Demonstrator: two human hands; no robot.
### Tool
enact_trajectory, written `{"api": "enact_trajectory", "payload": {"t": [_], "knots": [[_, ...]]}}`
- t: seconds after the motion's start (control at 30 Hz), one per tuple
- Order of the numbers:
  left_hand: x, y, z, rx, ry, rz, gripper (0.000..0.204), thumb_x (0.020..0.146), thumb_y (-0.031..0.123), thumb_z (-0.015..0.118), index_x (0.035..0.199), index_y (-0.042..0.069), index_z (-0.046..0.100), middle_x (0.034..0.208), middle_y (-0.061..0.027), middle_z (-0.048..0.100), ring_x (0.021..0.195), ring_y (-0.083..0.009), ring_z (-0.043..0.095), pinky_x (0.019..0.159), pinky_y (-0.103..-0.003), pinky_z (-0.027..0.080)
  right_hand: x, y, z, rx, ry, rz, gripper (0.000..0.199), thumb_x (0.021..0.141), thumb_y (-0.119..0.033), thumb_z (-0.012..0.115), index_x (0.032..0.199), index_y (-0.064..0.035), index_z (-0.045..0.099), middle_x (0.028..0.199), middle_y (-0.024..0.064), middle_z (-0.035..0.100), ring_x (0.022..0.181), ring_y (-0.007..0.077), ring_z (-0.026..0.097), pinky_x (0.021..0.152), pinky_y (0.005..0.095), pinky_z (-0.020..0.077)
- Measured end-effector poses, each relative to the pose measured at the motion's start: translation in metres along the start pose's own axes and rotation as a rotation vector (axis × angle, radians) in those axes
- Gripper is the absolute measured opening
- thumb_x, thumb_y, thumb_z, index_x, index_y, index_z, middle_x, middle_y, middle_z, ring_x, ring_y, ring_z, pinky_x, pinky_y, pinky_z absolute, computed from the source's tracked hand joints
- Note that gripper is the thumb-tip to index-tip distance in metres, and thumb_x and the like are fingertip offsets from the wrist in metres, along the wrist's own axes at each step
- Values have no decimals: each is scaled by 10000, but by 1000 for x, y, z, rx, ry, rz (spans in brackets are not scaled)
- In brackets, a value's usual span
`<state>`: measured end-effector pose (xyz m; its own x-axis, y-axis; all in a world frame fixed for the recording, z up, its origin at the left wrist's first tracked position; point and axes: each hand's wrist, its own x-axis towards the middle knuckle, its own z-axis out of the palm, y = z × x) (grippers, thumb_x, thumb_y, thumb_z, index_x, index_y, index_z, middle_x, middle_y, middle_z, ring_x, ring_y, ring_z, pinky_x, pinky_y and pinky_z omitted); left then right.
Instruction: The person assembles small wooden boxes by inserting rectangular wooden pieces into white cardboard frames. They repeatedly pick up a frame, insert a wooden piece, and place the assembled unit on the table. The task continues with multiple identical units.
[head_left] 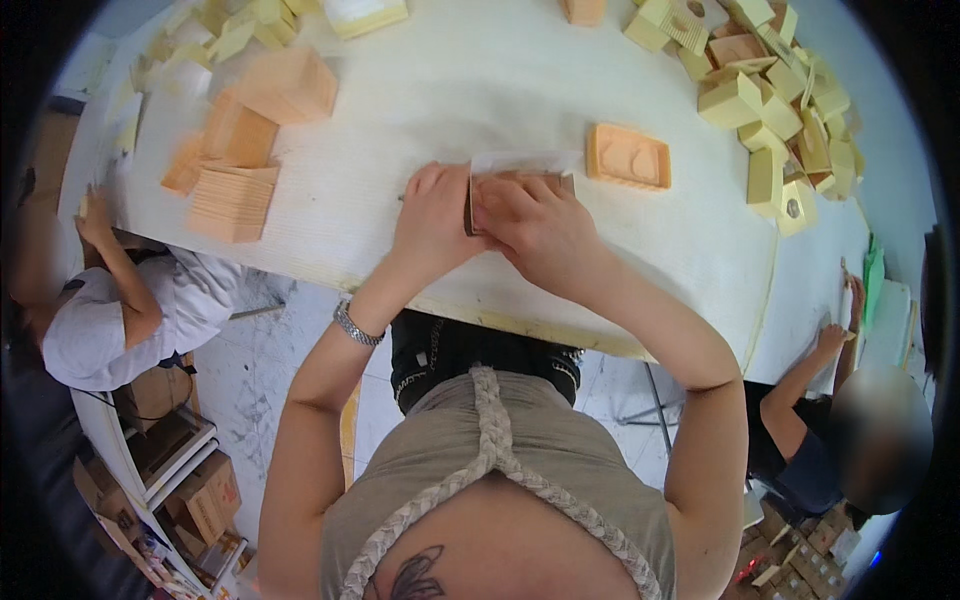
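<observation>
Both hands press down together on a small flat brown piece [520, 180] at the near middle of the desk [450, 90]. The left hand [432, 215] lies flat with its fingers spread over the piece's left edge; its grip is loose, resting on rather than closing round it. The right hand [535, 225] covers the piece from the front, fingers curled over its top, so most of its face is hidden. What shows is a thin dark-brown side, a tan upper face and a strip of pale translucent sheet [525, 160] lying along its far edge. A metal watch band [357, 325] sits on the left wrist.

Just right of the hands lies an orange moulded tray [628, 155] with a raised rim and shaped hollows. To the far left stand stacks of light orange cards [232, 200] and boxes [290, 85]; to the far right is a heap of pale yellow boxes [775, 100].

The desk is white and long. Beyond its near edge, a person in a white shirt [110, 320] works at left, above shelves with cardboard cartons [205, 495], and another person [820, 440] sits at right over a pale tiled floor [245, 390].
</observation>
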<state>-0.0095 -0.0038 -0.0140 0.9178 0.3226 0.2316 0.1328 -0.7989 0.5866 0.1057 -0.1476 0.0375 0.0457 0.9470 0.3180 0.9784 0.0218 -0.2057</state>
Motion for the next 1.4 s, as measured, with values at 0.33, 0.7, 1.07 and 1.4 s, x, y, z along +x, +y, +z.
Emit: {"api": "enact_trajectory", "payload": {"t": [0.33, 0.7, 1.07, 1.4], "knots": [[142, -59, -76, 278, 374, -148, 535, 824, 68, 645, 1335, 38, 490, 1326, -196, 539, 1248, -376, 489, 1103, -478, 348, -12, 103, -111, -482, 530, 455, 418, 756, -58, 706, 1163, -82, 612, 1101, 152, 601, 962, 302, 568, 744, 409, 475], [91, -15, -7, 718, 210, 298, 205, 770, 104, 608, 949, 101, 708, 769, -32, 621, 871, -201, 610, 1089, -547, 335, -70, 91, -48, -194, 141, 353, 127, 717, -76, 740, 752, -85, 619, 778, 44, 611, 777, 243, 602, 653, 365, 472], [34, 10, -13, 106, 662, 198, 816, 735, 159, 830, 1395, 75, 356, 1331, -167, 444, 1163, -309, 531, 1076, -480, 367, -71, 95, -41, -306, 74, 268, 101, 727, -64, 721, 748, -68, 622, 753, 75, 613, 707, 270, 620, 654, 379, 507], [43, -16, -17, -481, 76, -197, 1080, 707, 127, 848, 1506, 4, 133, 1369, -218, 490, 1252, -330, 520, 1016, -387, 452, -46, 100, -97, 189, -16, 677, 94, 785, -101, 719, 765, -35, 655, 784, 86, 643, 715, 214, 626, 649, 324, 508]]}}
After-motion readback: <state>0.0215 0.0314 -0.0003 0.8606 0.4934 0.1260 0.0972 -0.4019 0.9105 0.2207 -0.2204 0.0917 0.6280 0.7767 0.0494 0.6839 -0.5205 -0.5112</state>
